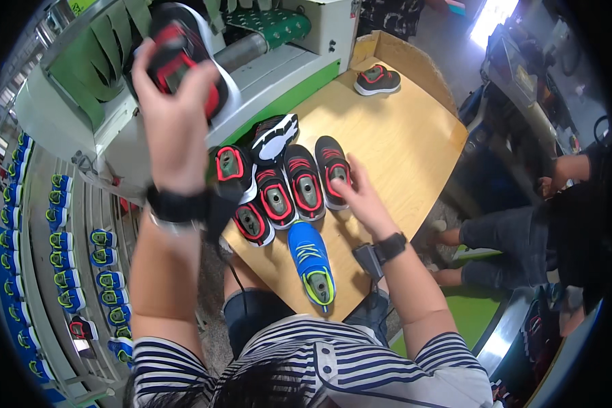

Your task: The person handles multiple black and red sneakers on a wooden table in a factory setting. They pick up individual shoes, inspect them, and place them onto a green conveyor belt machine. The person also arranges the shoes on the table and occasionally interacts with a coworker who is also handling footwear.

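Note:
Raised at the upper left, my left hand (173,102) is closed round a black and red sneaker (172,47), blurred by motion. My right hand (368,200) is at the rightmost black and red sneaker (330,153) of a row on the table, its thumb over the opening and its fingers along the outer side. Beside that one stand two more upright sneakers (304,178), toes pointing away from me. Other black and red sneakers (231,166) sit to their left, and one lies tipped with its white sole (275,139) showing. Nearest me is a blue sneaker (309,255) with lime trim.
A single black and red sneaker (377,80) stands at the far end of the wooden table (394,143). Along the left runs a white machine with a green roller belt (272,27). Racks of blue shoes (64,279) stand at far left. Another person (517,238) is at right.

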A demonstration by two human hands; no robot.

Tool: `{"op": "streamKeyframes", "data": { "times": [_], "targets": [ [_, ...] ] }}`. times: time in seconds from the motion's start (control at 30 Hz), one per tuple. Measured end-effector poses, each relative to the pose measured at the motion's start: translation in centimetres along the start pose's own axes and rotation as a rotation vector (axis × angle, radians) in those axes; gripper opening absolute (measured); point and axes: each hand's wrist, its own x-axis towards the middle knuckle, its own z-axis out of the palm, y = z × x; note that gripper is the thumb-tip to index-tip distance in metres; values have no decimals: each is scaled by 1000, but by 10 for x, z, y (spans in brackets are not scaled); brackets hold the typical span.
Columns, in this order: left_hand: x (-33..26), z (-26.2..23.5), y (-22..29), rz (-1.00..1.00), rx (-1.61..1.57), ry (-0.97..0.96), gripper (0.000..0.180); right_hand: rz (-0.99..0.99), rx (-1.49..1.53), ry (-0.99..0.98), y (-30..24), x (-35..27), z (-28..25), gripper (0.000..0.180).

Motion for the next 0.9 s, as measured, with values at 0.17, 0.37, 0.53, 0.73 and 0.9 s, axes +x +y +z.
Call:
{"op": "streamKeyframes", "data": {
  "times": [0.17, 0.37, 0.53, 0.73, 0.9],
  "targets": [
    [143, -61, -104, 109, 616, 424, 83, -268, -303, 154, 26, 6, 29, 86],
    [113, -69, -99, 49, 178, 274, 73, -338, -161, 219, -108, 11, -1, 65],
    [-69, -66, -76, 213, 590, -197, 52, -927, -134, 78, -237, 117, 75, 57],
    [-151, -56, -143, 82, 657, -255, 84, -879, -727, 26, -193, 311, 102, 69],
    [-160, -66, -149, 109, 743, -187, 90, -820, -645, 33, -166, 283, 117, 61]
  ]
}}
